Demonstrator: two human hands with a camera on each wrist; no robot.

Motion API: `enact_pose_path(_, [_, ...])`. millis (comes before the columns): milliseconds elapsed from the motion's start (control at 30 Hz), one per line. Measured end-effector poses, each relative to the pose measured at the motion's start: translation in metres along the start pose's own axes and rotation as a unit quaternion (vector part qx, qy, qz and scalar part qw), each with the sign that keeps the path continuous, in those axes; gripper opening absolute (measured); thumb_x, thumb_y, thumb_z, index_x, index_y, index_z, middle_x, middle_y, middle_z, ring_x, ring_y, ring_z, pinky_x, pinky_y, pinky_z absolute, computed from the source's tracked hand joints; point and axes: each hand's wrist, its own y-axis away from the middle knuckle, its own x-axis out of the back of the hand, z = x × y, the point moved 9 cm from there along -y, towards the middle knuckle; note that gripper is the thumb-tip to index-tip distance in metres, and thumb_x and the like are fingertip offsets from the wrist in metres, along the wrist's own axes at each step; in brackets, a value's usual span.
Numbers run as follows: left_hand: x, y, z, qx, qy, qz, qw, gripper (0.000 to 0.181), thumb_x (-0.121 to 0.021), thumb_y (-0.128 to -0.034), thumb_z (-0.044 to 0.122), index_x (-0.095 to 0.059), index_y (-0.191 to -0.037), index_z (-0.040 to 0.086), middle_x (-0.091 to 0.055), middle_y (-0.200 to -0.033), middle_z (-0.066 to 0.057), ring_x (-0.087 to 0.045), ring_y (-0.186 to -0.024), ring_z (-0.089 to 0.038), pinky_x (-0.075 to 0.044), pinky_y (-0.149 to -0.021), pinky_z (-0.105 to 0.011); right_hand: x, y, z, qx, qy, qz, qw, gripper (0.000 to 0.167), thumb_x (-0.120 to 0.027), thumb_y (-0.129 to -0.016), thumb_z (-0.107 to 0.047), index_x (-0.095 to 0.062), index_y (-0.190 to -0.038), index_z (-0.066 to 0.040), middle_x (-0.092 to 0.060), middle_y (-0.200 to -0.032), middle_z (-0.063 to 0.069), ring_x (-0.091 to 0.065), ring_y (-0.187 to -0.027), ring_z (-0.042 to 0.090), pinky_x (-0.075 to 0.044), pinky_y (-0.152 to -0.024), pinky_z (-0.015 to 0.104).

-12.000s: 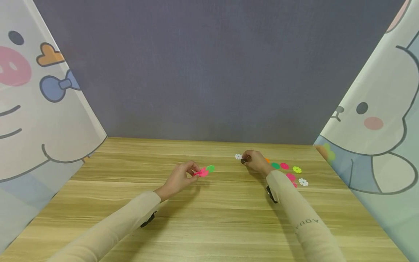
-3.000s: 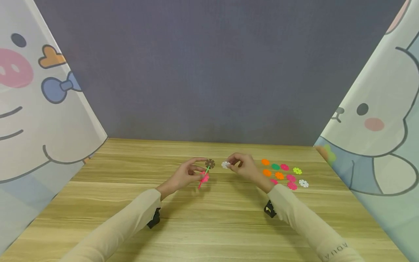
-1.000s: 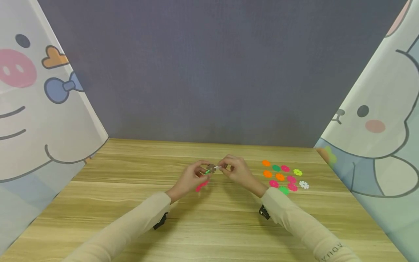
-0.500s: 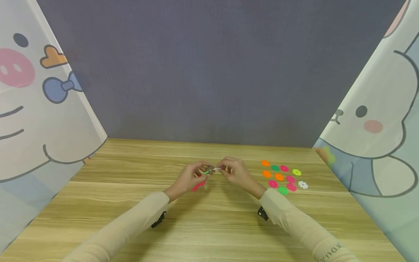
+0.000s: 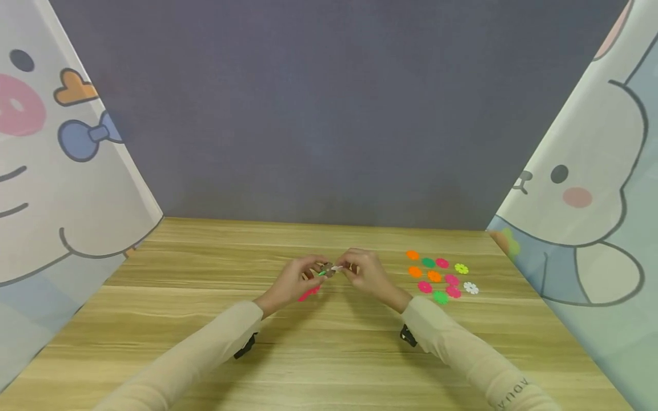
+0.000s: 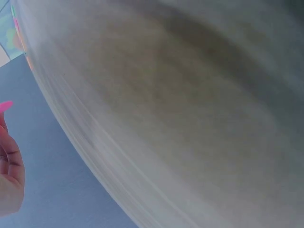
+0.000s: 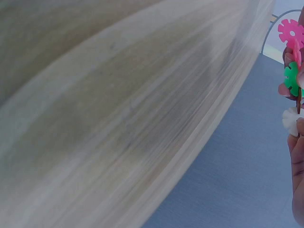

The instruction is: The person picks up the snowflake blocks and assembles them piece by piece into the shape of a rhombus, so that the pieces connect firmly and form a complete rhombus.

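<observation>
My left hand (image 5: 293, 281) pinches a short chain of flower-shaped plastic discs just above the table. The chain has pink discs (image 5: 308, 293) hanging low, a green disc (image 5: 323, 273) at the fingertips and a brown disc (image 5: 330, 271) beyond it. Opposite, my right hand (image 5: 369, 278) pinches a white disc (image 5: 337, 268), whose edge meets the brown one. How deeply the slots engage is too small to tell. In the right wrist view the white disc (image 7: 290, 120) sits below the green disc (image 7: 291, 78). At the left wrist view's edge, a hand (image 6: 10, 166) and pink disc (image 6: 5, 106) show partly.
Several loose discs lie flat to the right on the wooden table (image 5: 329, 354), among them an orange disc (image 5: 434, 276), a yellow disc (image 5: 461, 268), a white disc (image 5: 470, 288) and a bright green disc (image 5: 440, 297). A grey panel (image 5: 329, 114) rises behind the table.
Twelve seconds ago the right hand was at the brown disc on the table. Three seconds ago the white disc was apart from the brown one; now they meet, and the pink end hangs lower.
</observation>
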Motion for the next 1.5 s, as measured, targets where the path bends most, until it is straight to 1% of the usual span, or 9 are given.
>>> enact_pose_path(133, [0.000, 0.001, 0.002, -0.002, -0.016, -0.006, 0.9999, 0.033, -0.065, -0.0843, 0.012, -0.060, -0.117, 0.012, -0.068, -0.097, -0.006, -0.058, -0.066, -0.009, -0.049, -0.057, -0.021, -0.003, 0.000, -0.002, 0.017, 0.009, -0.006, 0.9998, 0.008, -0.071, -0.073, 0.004, -0.068, -0.075, -0.003, -0.066, -0.072, 0.005, -0.053, -0.058, 0.007, -0.043, -0.049, 0.013])
enact_pose_path(267, [0.000, 0.003, 0.001, 0.007, -0.018, -0.010, 0.9998, 0.033, -0.065, -0.0838, 0.011, -0.059, -0.116, 0.011, -0.068, -0.096, -0.007, -0.058, -0.065, -0.009, -0.049, -0.058, -0.021, -0.006, 0.000, -0.001, 0.017, 0.007, -0.012, 0.9998, 0.008, -0.072, -0.074, 0.002, -0.068, -0.077, -0.004, -0.065, -0.073, 0.004, -0.054, -0.060, 0.007, -0.042, -0.049, 0.013])
enact_pose_path(533, [0.000, 0.004, -0.007, 0.037, -0.003, -0.009, 0.9993, 0.036, -0.065, -0.0839, 0.011, -0.057, -0.118, 0.010, -0.067, -0.095, -0.008, -0.058, -0.068, -0.010, -0.049, -0.058, -0.021, -0.008, 0.000, 0.009, -0.022, -0.001, -0.048, 0.9986, 0.012, -0.071, -0.076, 0.000, -0.068, -0.086, -0.006, -0.066, -0.081, 0.003, -0.058, -0.068, 0.010, -0.043, -0.049, 0.016])
enact_pose_path(700, [0.002, 0.004, -0.008, 0.040, -0.002, 0.002, 0.9992, 0.039, -0.066, -0.0829, 0.010, -0.056, -0.120, 0.010, -0.068, -0.096, -0.007, -0.060, -0.068, -0.011, -0.050, -0.059, -0.021, -0.006, 0.005, 0.018, -0.035, 0.005, -0.072, 0.9968, 0.021, -0.072, -0.072, 0.005, -0.066, -0.091, -0.003, -0.066, -0.086, 0.007, -0.061, -0.075, 0.018, -0.050, -0.056, 0.025])
enact_pose_path(833, [0.003, 0.004, -0.011, 0.042, -0.003, 0.009, 0.9991, 0.039, -0.067, -0.0821, 0.009, -0.057, -0.120, 0.010, -0.067, -0.095, -0.005, -0.059, -0.066, -0.011, -0.050, -0.058, -0.021, -0.001, 0.018, 0.034, -0.076, 0.002, -0.112, 0.9908, 0.024, -0.069, -0.075, 0.005, -0.063, -0.098, 0.001, -0.064, -0.092, 0.012, -0.060, -0.082, 0.023, -0.051, -0.060, 0.026])
enact_pose_path(933, [0.004, 0.005, -0.011, 0.043, -0.003, 0.009, 0.9990, 0.039, -0.067, -0.0818, 0.009, -0.058, -0.119, 0.010, -0.067, -0.095, -0.005, -0.059, -0.065, -0.011, -0.050, -0.057, -0.022, 0.007, 0.030, 0.048, -0.103, -0.001, -0.129, 0.9862, 0.024, -0.066, -0.078, 0.005, -0.061, -0.102, 0.003, -0.062, -0.096, 0.016, -0.058, -0.085, 0.026, -0.050, -0.061, 0.026])
enact_pose_path(1133, [0.006, 0.006, -0.010, 0.041, 0.013, 0.010, 0.9990, 0.036, -0.066, -0.0812, 0.005, -0.058, -0.116, 0.012, -0.067, -0.094, -0.006, -0.059, -0.063, -0.011, -0.050, -0.056, -0.022, 0.026, 0.052, 0.079, -0.135, 0.011, -0.124, 0.9830, 0.022, -0.064, -0.079, 0.007, -0.061, -0.101, 0.005, -0.062, -0.097, 0.019, -0.057, -0.085, 0.028, -0.051, -0.073, 0.043])
enact_pose_path(1267, [0.006, 0.007, -0.008, 0.038, 0.017, 0.009, 0.9991, 0.036, -0.066, -0.0812, 0.004, -0.057, -0.115, 0.011, -0.067, -0.093, -0.006, -0.059, -0.061, -0.012, -0.049, -0.055, -0.022, 0.040, 0.067, 0.099, -0.171, 0.034, -0.128, 0.9763, 0.022, -0.063, -0.080, 0.006, -0.061, -0.102, 0.005, -0.062, -0.099, 0.017, -0.056, -0.086, 0.026, -0.050, -0.075, 0.044])
enact_pose_path(1500, [0.007, 0.007, -0.008, 0.039, 0.014, 0.008, 0.9991, 0.037, -0.065, -0.0816, 0.005, -0.056, -0.117, 0.010, -0.066, -0.093, -0.006, -0.058, -0.060, -0.012, -0.049, -0.055, -0.023, 0.062, 0.088, 0.126, -0.229, 0.039, -0.142, 0.9621, 0.025, -0.063, -0.080, 0.007, -0.059, -0.105, 0.007, -0.059, -0.101, 0.019, -0.054, -0.092, 0.030, -0.048, -0.080, 0.045])
